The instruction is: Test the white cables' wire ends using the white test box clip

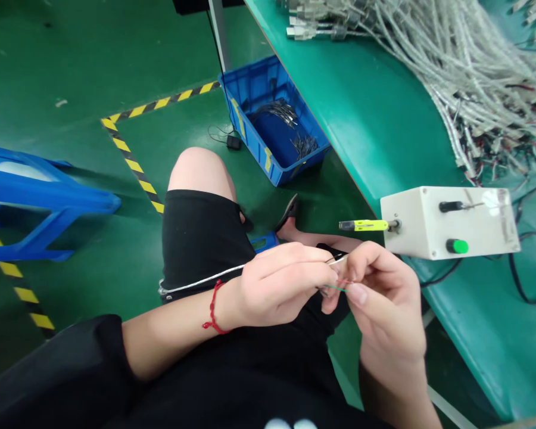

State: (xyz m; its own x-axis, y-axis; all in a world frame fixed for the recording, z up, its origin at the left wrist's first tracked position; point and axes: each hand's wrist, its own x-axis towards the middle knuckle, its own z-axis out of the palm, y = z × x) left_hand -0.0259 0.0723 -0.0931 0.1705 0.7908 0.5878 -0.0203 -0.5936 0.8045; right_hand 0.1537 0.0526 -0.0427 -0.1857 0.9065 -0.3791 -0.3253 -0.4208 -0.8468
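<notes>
Seated worker's hands held together over the lap. The left hand point(281, 280), with a red string bracelet point(212, 310) at the wrist, is closed on a silver-white cable point(201, 279) that runs back across the black-clad thigh point(205, 238). The right hand point(384, 304) pinches thin green and red wire ends point(337, 287) against the cable's small metal tip point(335, 259), at the fingertips of both hands. To the right, a white box point(446, 223) with a yellow-handled probe point(364, 225), a black knob point(451, 206) and a green button point(456, 245) sits at the edge of the green bench point(384, 119). Beyond it lies a large bundle of grey cables point(477, 77). On the floor, a blue crate point(245, 101) holds small bunches of wires point(279, 113); a blue stool point(40, 202) stands at left, beside yellow-and-black tape point(134, 161).
</notes>
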